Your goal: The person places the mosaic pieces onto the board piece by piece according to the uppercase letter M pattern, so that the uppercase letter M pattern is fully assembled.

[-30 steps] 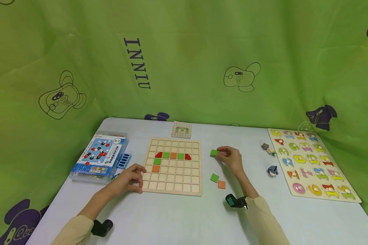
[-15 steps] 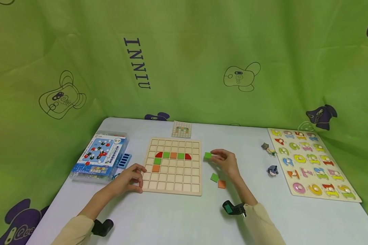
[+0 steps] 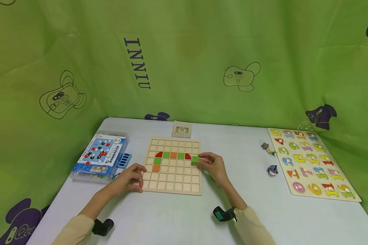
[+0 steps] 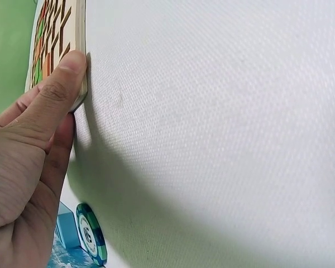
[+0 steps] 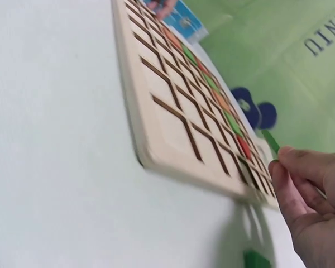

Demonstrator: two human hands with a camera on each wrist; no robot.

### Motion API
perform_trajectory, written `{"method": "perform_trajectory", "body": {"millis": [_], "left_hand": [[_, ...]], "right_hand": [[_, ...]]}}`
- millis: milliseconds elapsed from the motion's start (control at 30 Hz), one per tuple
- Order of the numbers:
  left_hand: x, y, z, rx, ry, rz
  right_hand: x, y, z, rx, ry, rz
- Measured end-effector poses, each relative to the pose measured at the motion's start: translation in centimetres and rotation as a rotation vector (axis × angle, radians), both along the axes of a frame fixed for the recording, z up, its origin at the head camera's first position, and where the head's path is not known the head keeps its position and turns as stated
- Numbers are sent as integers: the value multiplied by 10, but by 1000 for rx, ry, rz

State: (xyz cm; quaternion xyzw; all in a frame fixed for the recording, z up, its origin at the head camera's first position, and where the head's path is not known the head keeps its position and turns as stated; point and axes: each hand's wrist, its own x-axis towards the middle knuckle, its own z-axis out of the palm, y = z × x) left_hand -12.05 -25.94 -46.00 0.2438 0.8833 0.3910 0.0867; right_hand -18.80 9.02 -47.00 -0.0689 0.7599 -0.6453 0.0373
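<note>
A wooden grid board [image 3: 170,178] lies flat in the middle of the table. Red rounded pieces [image 3: 187,156], green square tiles [image 3: 166,155] and orange square tiles [image 3: 156,168] fill some of its cells in an arch-like shape. My left hand [image 3: 125,180] holds the board's near left corner; in the left wrist view the thumb [image 4: 72,61] presses on its edge. Between thumb and fingers my right hand [image 3: 214,169] pinches a green tile [image 3: 195,159], which overlaps the board's right column, just right of a red piece. Another green tile [image 5: 257,259] lies below that hand.
A small pattern card [image 3: 181,129] lies behind the board. At left are a boxed molecule set [image 3: 99,154], a blue piece [image 3: 124,161] and a round chip [image 4: 91,234]. On the right sit two small figures [image 3: 272,170] and a number puzzle [image 3: 314,166].
My right hand has carried the green tile leftward from the bare table to over the board's right edge. Its arm now hides the loose orange tile. My left hand has stayed put.
</note>
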Motion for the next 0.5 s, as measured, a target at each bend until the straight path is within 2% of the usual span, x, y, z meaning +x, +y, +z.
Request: {"method": "perform_trajectory", "body": {"millis": [333, 500], "left_hand": [[1, 0, 0, 7, -24, 12], [1, 0, -2, 9, -13, 13]], "right_hand": [[6, -43, -9, 49, 128, 48], [9, -57, -10, 47, 201, 64]]}}
